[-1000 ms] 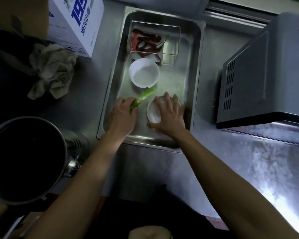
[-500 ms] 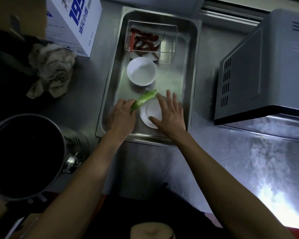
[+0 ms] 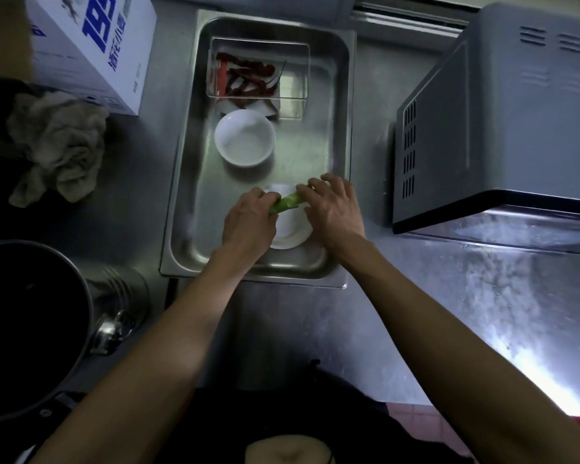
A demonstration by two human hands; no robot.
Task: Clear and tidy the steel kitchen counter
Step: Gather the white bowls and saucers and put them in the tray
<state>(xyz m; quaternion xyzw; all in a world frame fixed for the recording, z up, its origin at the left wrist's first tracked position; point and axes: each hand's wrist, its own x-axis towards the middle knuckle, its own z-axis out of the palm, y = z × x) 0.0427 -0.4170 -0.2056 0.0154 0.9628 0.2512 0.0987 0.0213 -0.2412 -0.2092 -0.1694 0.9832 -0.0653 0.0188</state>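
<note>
Green chilli being held at both ends over the near white dish in the steel tray

The green chilli (image 3: 287, 203) is being gripped at its near-left end by the curled fingers of the left hand (image 3: 248, 222), while its far-right end is being pinched by the right hand (image 3: 334, 209), so both hands are equally near; its long axis is running from near-left to far-right, just above the small white dish (image 3: 290, 234) at the near end of the steel tray (image 3: 181, 202). Farther along the tray a white bowl (image 3: 244, 139) is sitting, then a clear container (image 3: 295, 75) of dried red chillies (image 3: 245, 78). Open room is being left on the bare table (image 3: 432, 296) to the near right; a microwave oven (image 3: 499, 128) is closing the far right, and a cloth (image 3: 57, 149) and pot (image 3: 31, 329) the left.
</note>
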